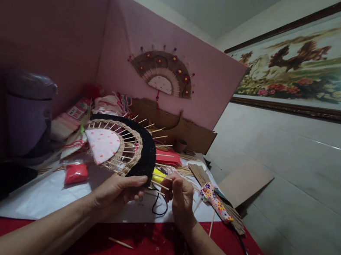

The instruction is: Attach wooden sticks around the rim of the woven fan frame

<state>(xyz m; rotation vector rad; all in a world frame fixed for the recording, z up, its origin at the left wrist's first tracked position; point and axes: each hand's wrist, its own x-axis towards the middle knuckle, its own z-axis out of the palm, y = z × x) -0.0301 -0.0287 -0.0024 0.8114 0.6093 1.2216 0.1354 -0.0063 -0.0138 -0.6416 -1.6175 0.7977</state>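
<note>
A fan-shaped piece (147, 154) of thin wooden sticks is held above the table, with a white dotted half-round centre, a woven straw band and a wide black outer band. My left hand (119, 193) grips its lower right edge, thumb on top of the black band. Close by on the right, my right hand (179, 197) has its fingers curled at the stick tips; what they pinch is too small to tell. A loop of black cord (159, 209) hangs between the hands.
A finished fan (167, 72) hangs on the pink board. On the red-covered table (141, 254) lie white paper, loose sticks, a red packet (76, 172) and a flower-patterned object (216, 203). A lidded purple bin (28, 120) stands at left, cardboard (246, 182) at right.
</note>
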